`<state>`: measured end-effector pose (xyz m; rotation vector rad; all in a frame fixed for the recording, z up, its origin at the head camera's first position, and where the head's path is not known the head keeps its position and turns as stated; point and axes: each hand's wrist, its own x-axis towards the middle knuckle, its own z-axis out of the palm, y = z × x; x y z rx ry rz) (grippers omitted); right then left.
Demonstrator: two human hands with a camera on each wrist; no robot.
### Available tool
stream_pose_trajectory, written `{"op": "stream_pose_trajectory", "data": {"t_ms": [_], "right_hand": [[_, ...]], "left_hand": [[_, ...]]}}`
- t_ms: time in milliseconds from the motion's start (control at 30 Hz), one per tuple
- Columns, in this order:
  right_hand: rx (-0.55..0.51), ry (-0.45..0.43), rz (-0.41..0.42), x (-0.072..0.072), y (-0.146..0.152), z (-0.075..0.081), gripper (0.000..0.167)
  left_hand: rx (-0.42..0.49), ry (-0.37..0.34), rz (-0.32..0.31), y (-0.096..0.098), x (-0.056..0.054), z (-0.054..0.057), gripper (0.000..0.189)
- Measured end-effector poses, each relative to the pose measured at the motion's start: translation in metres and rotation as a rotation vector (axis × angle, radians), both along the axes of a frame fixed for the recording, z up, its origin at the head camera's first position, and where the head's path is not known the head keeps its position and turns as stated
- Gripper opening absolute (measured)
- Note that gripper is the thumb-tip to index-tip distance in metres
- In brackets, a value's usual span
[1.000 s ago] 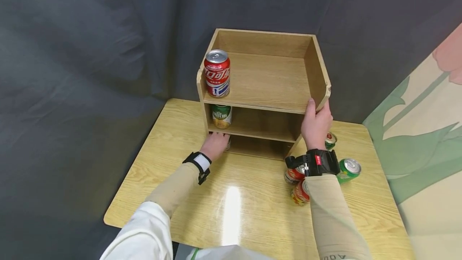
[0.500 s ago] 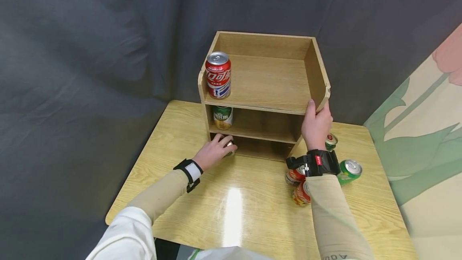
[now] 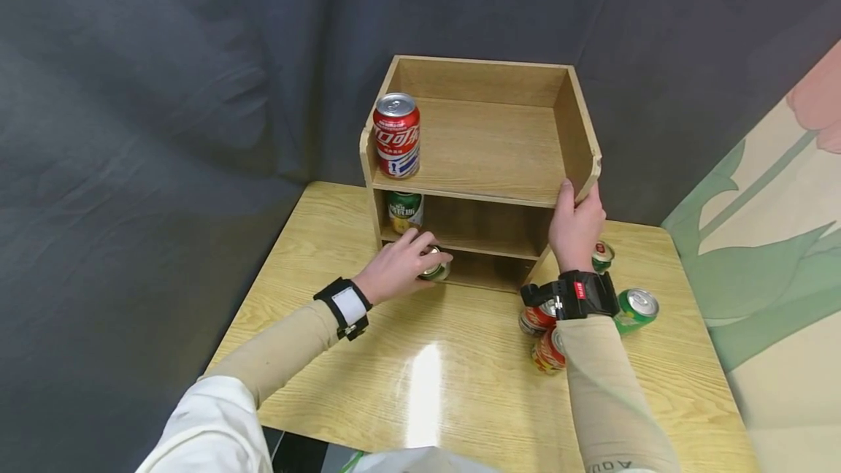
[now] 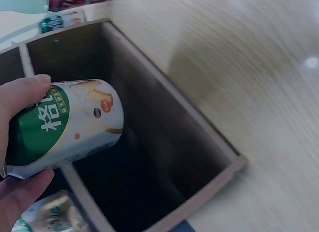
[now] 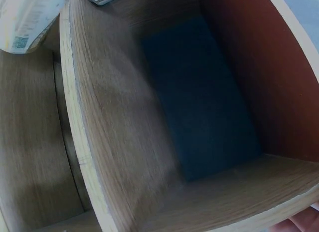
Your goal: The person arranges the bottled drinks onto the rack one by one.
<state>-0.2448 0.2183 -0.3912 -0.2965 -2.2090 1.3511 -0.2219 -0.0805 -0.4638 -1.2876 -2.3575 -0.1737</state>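
My left hand (image 3: 397, 268) holds a green and white drink can (image 4: 84, 119) between thumb and fingers, at the front of the wooden shelf's (image 3: 489, 141) bottom compartment. In the left wrist view the can lies across the opening, its white end pointing inward. My right hand (image 3: 575, 231) grips the front of the shelf's right side panel; only its fingertips (image 5: 301, 223) show in the right wrist view. A red cola can (image 3: 397, 139) stands upright at the left of the top level. Below it, another green can (image 3: 404, 209) stands in the middle compartment.
Right of the shelf on the table (image 3: 328, 378), two red cans (image 3: 548, 353) stand near my right forearm. A bright green can (image 3: 634, 312) and a darker green can (image 3: 602, 257) are farther right. Dark curtain (image 3: 486, 6) hangs behind the shelf.
My left hand has come out of the bottom compartment's left side and moved right, bringing the green and white can to the front. My right hand keeps its grip on the side panel.
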Motion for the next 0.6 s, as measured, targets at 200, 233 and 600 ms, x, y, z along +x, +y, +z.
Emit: {"op": "stream_pose_trajectory", "data": {"t_ms": [200,233,600], "right_hand": [[0.002,0.003,-0.001,0.000,0.000,0.000,0.050],[0.003,0.006,-0.001,-0.001,0.000,-0.001,0.050],[0.002,0.024,0.001,-0.001,0.000,-0.002,0.050]], "left_hand": [[0.052,0.013,-0.002,0.004,0.004,0.014,0.057],[0.058,0.012,-0.002,0.004,0.004,0.016,0.058],[0.080,0.054,-0.010,0.006,0.010,0.040,0.056]]}}
